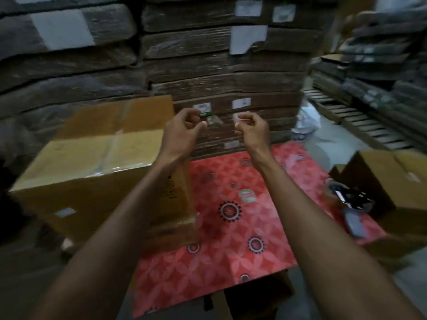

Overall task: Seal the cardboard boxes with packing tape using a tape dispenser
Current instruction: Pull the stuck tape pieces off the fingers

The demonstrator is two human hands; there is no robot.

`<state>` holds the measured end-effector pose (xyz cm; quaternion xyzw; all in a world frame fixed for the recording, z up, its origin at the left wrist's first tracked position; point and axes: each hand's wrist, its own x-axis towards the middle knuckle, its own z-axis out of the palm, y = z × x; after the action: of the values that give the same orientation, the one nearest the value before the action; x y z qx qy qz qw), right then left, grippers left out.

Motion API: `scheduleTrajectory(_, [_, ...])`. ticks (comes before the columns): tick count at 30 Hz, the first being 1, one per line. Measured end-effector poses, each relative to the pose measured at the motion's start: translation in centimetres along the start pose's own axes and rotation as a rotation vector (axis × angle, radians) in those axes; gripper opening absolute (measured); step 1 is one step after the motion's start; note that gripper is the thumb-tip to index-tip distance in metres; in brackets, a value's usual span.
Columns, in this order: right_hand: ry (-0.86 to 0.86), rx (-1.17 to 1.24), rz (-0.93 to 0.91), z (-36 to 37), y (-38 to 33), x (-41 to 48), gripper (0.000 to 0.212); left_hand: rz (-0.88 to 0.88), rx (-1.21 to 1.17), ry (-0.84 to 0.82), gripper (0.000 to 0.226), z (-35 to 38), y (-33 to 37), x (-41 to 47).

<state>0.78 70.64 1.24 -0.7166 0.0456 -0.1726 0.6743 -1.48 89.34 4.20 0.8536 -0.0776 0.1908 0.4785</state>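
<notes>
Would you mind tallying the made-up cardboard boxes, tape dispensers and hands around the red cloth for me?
Boxes: 2, left box and right box
Dispensers: 1, tape dispenser
Hands: 2, left hand and right hand
Total: 5

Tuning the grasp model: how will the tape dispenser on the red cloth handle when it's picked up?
Likely rigid: the tape dispenser looks hard plastic and metal. Probably front-heavy, roll at one end, handle sticking out. Unlikely to roll, lying flat on the red cloth.

Red patterned mat [231, 239] w/ round sticker [246, 195]; wrapped bundles [208, 65] stacked behind, maybe flat cardboard.
</notes>
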Motion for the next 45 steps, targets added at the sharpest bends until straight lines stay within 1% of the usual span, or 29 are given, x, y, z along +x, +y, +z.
scheduleTrajectory(2, [0.101,-0.039,-0.007,-5.9,0.3,1.0,0.017,0.010,-0.058,-0.107,0.026,6.0,2.4,0.9])
scheduleTrajectory(4, [0.206,-0.084,0.020,-12.4,1.0,1.6,0.016,-0.018,-0.122,-0.213,0.023,12.2,4.7,1.0])
scheduleTrajectory(8, [0.404,-0.101,0.122,-25.7,3.9,2.1,0.016,-0.031,-0.249,-0.443,0.018,25.1,9.0,-0.9])
scheduleTrajectory(11, [0.507,-0.119,0.209,-34.8,6.9,2.3,0.014,-0.014,-0.287,-0.599,0.014,34.8,11.7,-3.0])
scheduleTrajectory(13, [0.565,-0.142,0.279,-41.1,9.7,2.6,0.012,-0.040,-0.293,-0.677,0.011,41.6,13.4,-4.5])
scheduleTrajectory(15, [0.598,-0.179,0.350,-47.1,13.0,3.6,0.011,-0.092,-0.286,-0.745,0.012,48.8,14.6,-5.9])
scheduleTrajectory(17, [0.620,-0.199,0.420,-53.1,16.7,5.4,0.013,-0.161,-0.276,-0.789,0.017,56.0,15.7,-7.2])
scheduleTrajectory(22, [0.601,-0.261,0.579,-66.5,24.7,10.9,0.016,-0.390,-0.209,-0.900,0.021,72.3,16.6,-9.3])
scheduleTrajectory(24, [0.598,-0.305,0.620,-71.2,27.5,12.7,0.019,-0.477,-0.190,-0.878,0.034,77.6,15.9,-9.7])
scheduleTrajectory(26, [0.584,-0.354,0.659,-75.2,30.0,14.4,0.027,-0.566,-0.187,-0.872,0.051,82.1,15.3,-10.1])
scheduleTrajectory(30, [0.548,-0.421,0.750,-81.5,34.7,17.2,0.058,-0.755,-0.166,-0.749,0.089,88.0,15.0,-11.1])
scheduleTrajectory(33, [0.535,-0.478,0.802,-85.1,38.2,18.6,0.075,-0.834,-0.166,-0.718,0.100,90.9,14.4,-12.1])
scheduleTrajectory(37, [0.508,-0.539,0.851,-88.0,41.2,19.9,0.087,-0.883,-0.175,-0.727,0.100,93.3,13.0,-13.1])
scheduleTrajectory(40, [0.483,-0.495,0.919,-89.6,43.2,20.3,0.096,-0.914,-0.174,-0.718,0.102,94.4,12.2,-13.4])
scheduleTrajectory(41, [0.473,-0.488,0.931,-90.0,43.8,20.3,0.095,-0.928,-0.187,-0.705,0.101,94.6,12.2,-13.2])
scheduleTrajectory(43, [0.473,-0.492,0.921,-90.4,44.2,20.3,0.091,-0.928,-0.225,-0.670,0.089,94.7,12.0,-12.9])
scheduleTrajectory(45, [0.506,-0.474,0.861,-90.5,43.7,20.3,0.087,-0.920,-0.262,-0.625,0.082,94.4,12.3,-12.3])
